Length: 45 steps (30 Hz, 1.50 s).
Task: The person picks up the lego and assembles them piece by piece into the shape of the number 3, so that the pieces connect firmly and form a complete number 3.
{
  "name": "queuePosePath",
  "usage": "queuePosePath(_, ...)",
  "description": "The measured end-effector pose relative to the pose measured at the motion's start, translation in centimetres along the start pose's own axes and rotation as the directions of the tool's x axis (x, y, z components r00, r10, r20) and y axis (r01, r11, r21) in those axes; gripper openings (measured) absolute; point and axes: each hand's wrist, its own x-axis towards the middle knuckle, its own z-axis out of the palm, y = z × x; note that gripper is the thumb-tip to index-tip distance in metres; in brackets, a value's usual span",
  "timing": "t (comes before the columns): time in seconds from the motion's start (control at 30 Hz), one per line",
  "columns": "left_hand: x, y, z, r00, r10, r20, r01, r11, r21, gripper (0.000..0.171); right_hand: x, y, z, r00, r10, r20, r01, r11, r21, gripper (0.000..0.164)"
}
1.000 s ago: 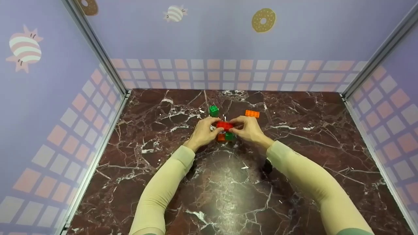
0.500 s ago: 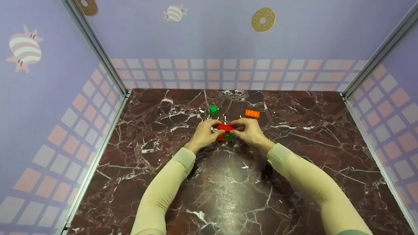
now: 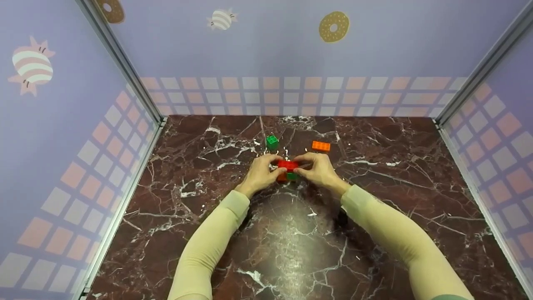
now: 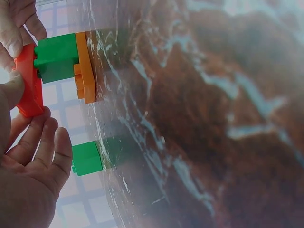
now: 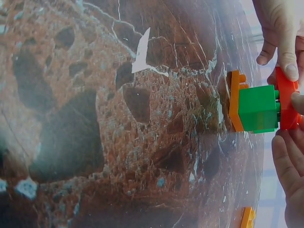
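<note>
Both hands pinch one red toy building brick (image 3: 287, 165), the left hand (image 3: 259, 174) at its left end and the right hand (image 3: 320, 171) at its right end. Directly below is a tall green block (image 4: 58, 58), fixed on one end of a flat orange brick (image 5: 235, 104) that lies on the table. The red brick is right at the green block's studs, with part of those studs showing in both wrist views. It reaches out past the green block over the orange brick's bare studs.
A second green block (image 3: 272, 142) stands farther back on the left. Another flat orange brick (image 3: 321, 146) lies behind the right hand. Purple panels (image 3: 266, 50) enclose the marbled table (image 3: 200, 233) at the back and sides.
Both hands have brought the red brick down and slightly toward the person, so it now covers more of the green and orange stack. The two loose bricks have stayed put.
</note>
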Motion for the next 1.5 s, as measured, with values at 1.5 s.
queuePosePath(1.5,0.1,0.3,-0.5,0.996,-0.088,0.034,0.089,0.995,-0.047,0.028,-0.3,1.2,1.2,0.992,-0.116,-0.041,0.111,0.988,-0.104,0.032)
